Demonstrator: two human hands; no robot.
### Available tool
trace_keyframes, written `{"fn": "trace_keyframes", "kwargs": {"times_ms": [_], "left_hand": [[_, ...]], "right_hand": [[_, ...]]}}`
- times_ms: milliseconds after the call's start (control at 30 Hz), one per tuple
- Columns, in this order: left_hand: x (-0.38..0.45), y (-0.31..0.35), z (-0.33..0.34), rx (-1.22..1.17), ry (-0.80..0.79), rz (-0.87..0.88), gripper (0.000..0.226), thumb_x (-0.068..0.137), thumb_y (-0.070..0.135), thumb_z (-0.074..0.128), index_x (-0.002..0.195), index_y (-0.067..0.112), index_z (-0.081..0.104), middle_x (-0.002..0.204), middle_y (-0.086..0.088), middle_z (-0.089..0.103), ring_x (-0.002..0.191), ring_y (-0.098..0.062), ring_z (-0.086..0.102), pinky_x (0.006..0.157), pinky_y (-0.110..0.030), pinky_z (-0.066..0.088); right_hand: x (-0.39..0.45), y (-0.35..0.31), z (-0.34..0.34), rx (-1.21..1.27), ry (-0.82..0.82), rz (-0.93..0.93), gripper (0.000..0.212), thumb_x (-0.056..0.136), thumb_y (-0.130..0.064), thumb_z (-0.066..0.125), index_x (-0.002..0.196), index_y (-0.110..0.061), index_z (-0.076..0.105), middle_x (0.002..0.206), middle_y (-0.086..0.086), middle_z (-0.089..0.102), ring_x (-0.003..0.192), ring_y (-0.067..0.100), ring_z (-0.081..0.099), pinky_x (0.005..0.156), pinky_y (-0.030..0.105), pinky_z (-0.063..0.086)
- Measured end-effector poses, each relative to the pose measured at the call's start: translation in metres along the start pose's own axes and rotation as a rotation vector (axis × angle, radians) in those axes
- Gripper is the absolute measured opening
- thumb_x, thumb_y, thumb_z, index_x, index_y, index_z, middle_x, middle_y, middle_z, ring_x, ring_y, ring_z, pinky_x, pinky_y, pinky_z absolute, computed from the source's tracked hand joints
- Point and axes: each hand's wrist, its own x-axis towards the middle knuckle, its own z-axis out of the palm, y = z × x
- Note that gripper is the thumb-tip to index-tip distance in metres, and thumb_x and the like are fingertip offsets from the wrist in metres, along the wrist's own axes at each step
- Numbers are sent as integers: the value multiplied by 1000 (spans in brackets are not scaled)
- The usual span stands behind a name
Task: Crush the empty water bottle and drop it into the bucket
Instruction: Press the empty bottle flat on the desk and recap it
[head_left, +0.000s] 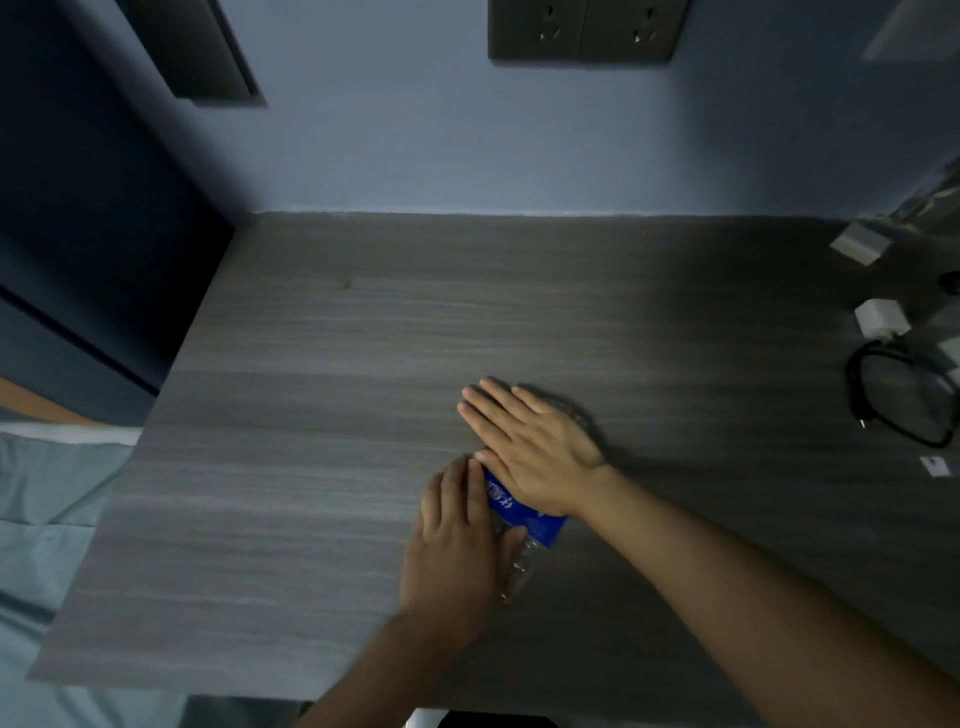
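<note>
A clear plastic water bottle (530, 519) with a blue label lies on its side on the grey wooden table (311, 415), squashed flat. My right hand (535, 447) lies flat, palm down, fingers straight, across the bottle's far half. My left hand (457, 540) rests palm down on the near half, its thumb over the clear end. Both hands cover most of the bottle. No bucket is in view.
At the table's right edge lie a coiled black cable (904, 400), a white charger block (880, 318) and a small white box (860, 244). Wall sockets (587, 31) sit on the blue wall behind. A pale green bed sheet (47, 519) is at the left.
</note>
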Motion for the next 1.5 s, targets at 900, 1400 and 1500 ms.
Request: {"fn": "trace_keyframes", "kwargs": {"times_ms": [900, 1400, 1500], "left_hand": [[-3, -10, -43, -1080, -366, -379, 8, 82, 5, 62, 76, 11, 64, 67, -5, 70, 48, -12, 66, 43, -18, 52], [4, -1, -57, -1531, -191, -512, 9, 84, 3, 57, 77, 5, 63, 53, -1, 72, 50, -13, 69, 41, -17, 52], [5, -2, -57, -1569, -176, -531, 9, 85, 5, 58, 78, 5, 64, 55, -1, 74, 54, -14, 71, 44, -18, 54]], "right_hand": [[-54, 13, -54, 555, 273, 367, 44, 95, -29, 38, 136, -11, 40, 147, 8, 40, 135, 23, 36, 111, 31, 25], [-161, 13, -18, 632, 48, 690, 24, 73, -26, 73, 91, -11, 66, 101, 8, 61, 89, 24, 60, 77, 34, 48], [-155, 1, -26, 873, 198, 718, 24, 71, -8, 74, 93, -2, 68, 97, 16, 61, 87, 29, 63, 80, 39, 51]]}}
